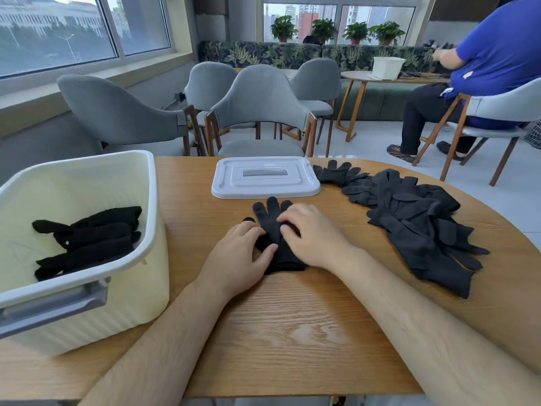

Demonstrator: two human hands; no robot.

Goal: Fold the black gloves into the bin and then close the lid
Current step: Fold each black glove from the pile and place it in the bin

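Warm oak-grain tabletop [292, 332] fills the lower frame, with grey chairs, windows and a seated person in a blue shirt [497, 54] behind it.

At the left edge stands the cream ribbed plastic bin [152, 200], open, with a few folded black gloves [87, 241] laid side by side on its floor, so part of the work looks done. Its flat white plastic lid [265, 177] lies top centre, apart from the bin, probably kept out of the way until packing ends. A loose heap of unfolded black knit gloves [418, 227] sprawls centre right, within reach of the right arm.

At the middle lies the single black knit glove [270, 227] in hand, flat, with its fingers pointing at the lid. The left hand [240, 256] rests on it with relaxed fingers and the thumb on the cuff, seemingly pinning it. The right hand [310, 232] has bent fingers on the palm area; whether they pinch the knit or only press it I cannot tell. A fold seems about to begin
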